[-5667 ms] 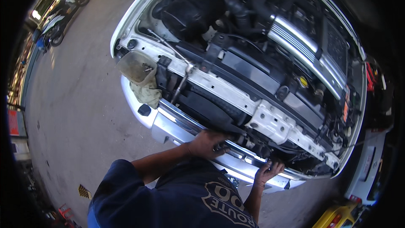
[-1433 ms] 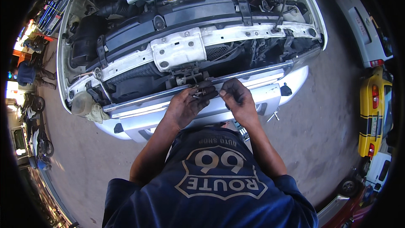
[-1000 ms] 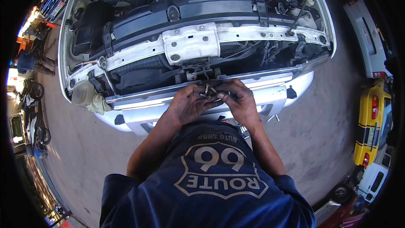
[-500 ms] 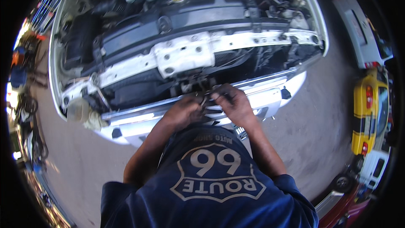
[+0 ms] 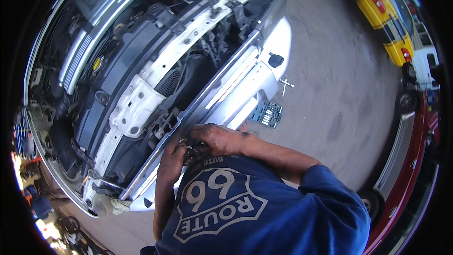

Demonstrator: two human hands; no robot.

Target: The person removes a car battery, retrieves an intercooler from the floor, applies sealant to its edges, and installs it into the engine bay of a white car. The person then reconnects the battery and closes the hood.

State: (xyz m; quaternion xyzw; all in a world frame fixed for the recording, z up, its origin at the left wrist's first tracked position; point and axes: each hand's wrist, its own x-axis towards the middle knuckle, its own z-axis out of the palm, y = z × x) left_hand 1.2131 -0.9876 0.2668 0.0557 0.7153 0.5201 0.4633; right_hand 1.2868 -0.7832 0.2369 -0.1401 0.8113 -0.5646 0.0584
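Observation:
Close against my shirt, my left hand (image 5: 171, 160) and my right hand (image 5: 219, 140) meet around a small dark part (image 5: 194, 152). Fingers of both hands are closed on it; its kind is hard to make out, as they cover much of it. Just beyond them runs the white front bumper (image 5: 236, 89) of a car with its engine bay exposed. Behind the bumper lies the white metal crossbar (image 5: 139, 106) with its bolt holes, and a latch-like mechanism (image 5: 163, 125) sits below its middle.
On the floor to the right lie an open socket set (image 5: 268, 114) and a cross-shaped wrench (image 5: 285, 85). A yellow car (image 5: 377, 9) and a red vehicle (image 5: 408, 170) stand farther right. A cloudy plastic container (image 5: 101, 204) sits at the bumper's left end.
My view has turned to the right, so the car now slants across the left side. Both hands have drawn back from the latch area toward my shirt, with the dark part between them.

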